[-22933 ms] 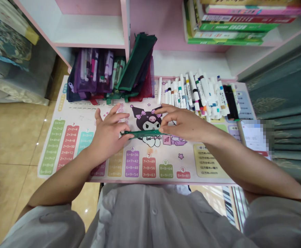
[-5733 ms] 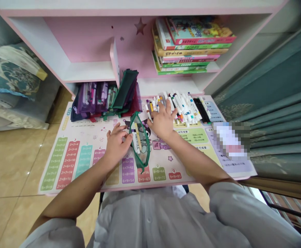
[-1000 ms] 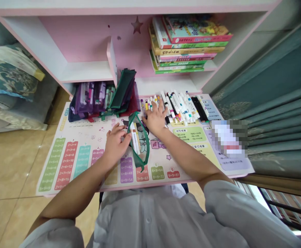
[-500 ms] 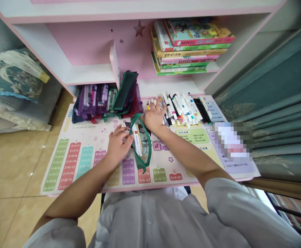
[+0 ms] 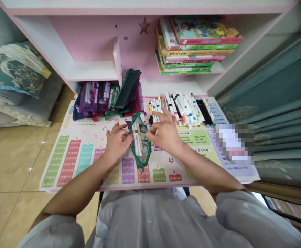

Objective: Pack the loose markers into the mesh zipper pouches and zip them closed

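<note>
A green mesh pouch (image 5: pixel 145 151) lies open on the desk with a few white markers (image 5: pixel 137 139) inside. My left hand (image 5: pixel 118 139) pinches the pouch's left edge between thumb and forefinger. At its right edge, my right hand (image 5: pixel 163 129) has thumb and forefinger together on the green rim, other fingers spread. Behind that hand lies a pile of white markers (image 5: pixel 182 106), with a yellow and black marker (image 5: pixel 150 112) at its left end. Filled purple and green pouches (image 5: pixel 96 100) are heaped at the back left.
A stack of books (image 5: pixel 194 51) rests on the pink shelf (image 5: pixel 95 70) behind the desk. Black markers (image 5: pixel 204 112) lie right of the pile, and a blurred object (image 5: pixel 234 143) is at the desk's right edge beside the curtain (image 5: pixel 274 103).
My right hand has come back from the marker pile to the pouch's right edge. My left hand remains at the left edge. The view has shifted slightly.
</note>
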The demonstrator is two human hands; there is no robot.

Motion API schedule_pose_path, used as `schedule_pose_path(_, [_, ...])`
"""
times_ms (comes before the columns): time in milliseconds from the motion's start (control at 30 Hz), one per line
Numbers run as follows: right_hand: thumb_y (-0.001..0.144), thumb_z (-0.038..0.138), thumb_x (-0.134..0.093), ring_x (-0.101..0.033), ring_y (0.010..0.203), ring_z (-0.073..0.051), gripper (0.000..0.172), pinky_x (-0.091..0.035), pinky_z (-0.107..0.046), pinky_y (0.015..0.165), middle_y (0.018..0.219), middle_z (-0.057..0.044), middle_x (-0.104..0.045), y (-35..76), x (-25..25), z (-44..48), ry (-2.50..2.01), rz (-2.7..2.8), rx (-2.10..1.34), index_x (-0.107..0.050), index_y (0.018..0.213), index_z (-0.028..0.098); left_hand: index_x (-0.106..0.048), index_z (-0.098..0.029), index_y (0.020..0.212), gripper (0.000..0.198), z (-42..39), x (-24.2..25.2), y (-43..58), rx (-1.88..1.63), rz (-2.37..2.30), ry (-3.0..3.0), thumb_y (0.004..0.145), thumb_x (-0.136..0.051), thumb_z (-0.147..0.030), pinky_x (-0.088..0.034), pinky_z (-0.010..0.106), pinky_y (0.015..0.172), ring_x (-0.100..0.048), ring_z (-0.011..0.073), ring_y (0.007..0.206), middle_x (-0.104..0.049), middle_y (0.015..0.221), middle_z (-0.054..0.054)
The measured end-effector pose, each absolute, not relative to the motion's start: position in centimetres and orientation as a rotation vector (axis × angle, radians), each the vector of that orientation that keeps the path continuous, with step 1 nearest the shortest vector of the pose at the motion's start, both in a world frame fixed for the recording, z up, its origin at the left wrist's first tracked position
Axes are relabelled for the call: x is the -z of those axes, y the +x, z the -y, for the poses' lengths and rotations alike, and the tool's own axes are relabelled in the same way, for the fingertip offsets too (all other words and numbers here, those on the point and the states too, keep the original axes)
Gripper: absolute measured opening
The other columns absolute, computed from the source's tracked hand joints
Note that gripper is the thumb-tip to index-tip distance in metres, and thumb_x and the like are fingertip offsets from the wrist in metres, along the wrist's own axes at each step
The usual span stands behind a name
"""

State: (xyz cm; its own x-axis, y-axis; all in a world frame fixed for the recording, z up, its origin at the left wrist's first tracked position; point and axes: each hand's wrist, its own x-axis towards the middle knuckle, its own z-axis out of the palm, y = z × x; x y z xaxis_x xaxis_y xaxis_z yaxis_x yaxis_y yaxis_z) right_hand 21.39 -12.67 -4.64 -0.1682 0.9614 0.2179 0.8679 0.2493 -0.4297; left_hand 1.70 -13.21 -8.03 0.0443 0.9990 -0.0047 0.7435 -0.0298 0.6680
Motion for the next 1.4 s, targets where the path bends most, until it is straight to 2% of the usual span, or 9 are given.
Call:
schedule_pose_path(100, [0.074,0.022,-0.064,-0.031,0.151,-0.043,0.022,-0.028,-0.072,0.113,0.148,-0.014,-0.059,20.7,4.4,14.5,-1.602,2.211,-0.363,-0.066,0.053,0.019,-0.053,-0.022,0.062,0.018,13.0,7.9,1.5,-0.646,-1.762,1.829,0.080,-0.057,-0.024,-0.025,0.071,0.117,-0.041,0.0359,0.148,-0.069,0.134,0.011])
schedule_pose_path(233, [0.076,0.021,-0.062,-0.029,0.152,-0.044,0.018,-0.022,-0.075,0.116,0.155,-0.015,-0.051,19.2,5.3,14.9,-1.585,2.333,-0.412,-0.072,0.062,0.017,-0.052,-0.022,0.062,0.017,12.9,7.7,1.6,-0.639,-1.775,1.827,0.079,-0.056,-0.023,-0.025,0.072,0.116,-0.041,0.0366,0.148,-0.068,0.135,0.012])
schedule_pose_path(467, [0.083,0.021,-0.059,-0.026,0.153,-0.044,0.021,-0.019,-0.076,0.117,0.158,-0.018,-0.046,18.1,7.3,14.6,-1.620,2.365,-0.284,-0.079,0.078,0.016,-0.053,-0.022,0.063,0.016,12.9,7.5,1.6,-0.607,-1.774,1.827,0.079,-0.056,-0.023,-0.024,0.073,0.117,-0.042,0.0367,0.147,-0.068,0.134,0.011])
schedule_pose_path(633, [0.085,0.024,-0.061,-0.029,0.151,-0.045,0.021,-0.021,-0.076,0.116,0.157,-0.018,-0.048,17.9,7.3,14.7,-1.621,2.365,-0.274,-0.079,0.078,0.017,-0.053,-0.023,0.064,0.016,12.9,7.6,1.5,-0.603,-1.778,1.838,0.080,-0.056,-0.024,-0.023,0.072,0.118,-0.042,0.0345,0.148,-0.068,0.136,0.011])
schedule_pose_path(767, [0.089,0.031,-0.061,-0.031,0.151,-0.044,0.026,-0.027,-0.073,0.115,0.151,-0.014,-0.055,18.6,7.3,13.4,-1.577,2.246,-0.191,-0.077,0.072,0.019,-0.053,-0.022,0.064,0.016,13.0,7.3,1.6,-0.580,-1.788,1.831,0.080,-0.055,-0.024,-0.023,0.071,0.118,-0.041,0.0335,0.149,-0.067,0.137,0.011])
schedule_pose_path(867, [0.090,0.032,-0.058,-0.031,0.150,-0.045,0.028,-0.028,-0.072,0.114,0.147,-0.014,-0.058,19.9,8.2,11.0,-1.670,2.022,0.011,-0.076,0.073,0.019,-0.055,-0.022,0.065,0.017,13.0,7.1,1.6,-0.568,-1.792,1.830,0.082,-0.055,-0.026,-0.022,0.071,0.119,-0.042,0.0339,0.148,-0.067,0.136,0.010])
schedule_pose_path(967, [0.087,0.031,-0.061,-0.028,0.151,-0.047,0.022,-0.026,-0.076,0.113,0.150,-0.016,-0.054,21.4,9.6,8.5,-1.844,1.901,0.144,-0.076,0.078,0.018,-0.057,-0.022,0.065,0.018,13.0,7.0,1.6,-0.551,-1.792,1.824,0.083,-0.055,-0.027,-0.023,0.070,0.119,-0.042,0.0351,0.147,-0.068,0.136,0.008])
schedule_pose_path(1200, [0.087,0.035,-0.065,-0.021,0.153,-0.049,0.027,-0.022,-0.079,0.114,0.159,-0.020,-0.043,22.3,11.5,6.6,-2.070,1.997,0.117,-0.078,0.096,0.013,-0.057,-0.022,0.066,0.018,12.9,7.2,1.4,-0.543,-1.782,1.830,0.084,-0.055,-0.026,-0.022,0.071,0.119,-0.041,0.0339,0.148,-0.066,0.138,0.010])
schedule_pose_path(1400, [0.087,0.033,-0.062,-0.020,0.153,-0.048,0.029,-0.021,-0.079,0.115,0.158,-0.021,-0.044,22.1,12.1,6.7,-2.021,2.015,0.127,-0.077,0.103,0.013,-0.056,-0.022,0.066,0.018,13.0,7.1,1.5,-0.543,-1.788,1.829,0.084,-0.056,-0.025,-0.023,0.070,0.119,-0.042,0.0336,0.147,-0.067,0.138,0.010])
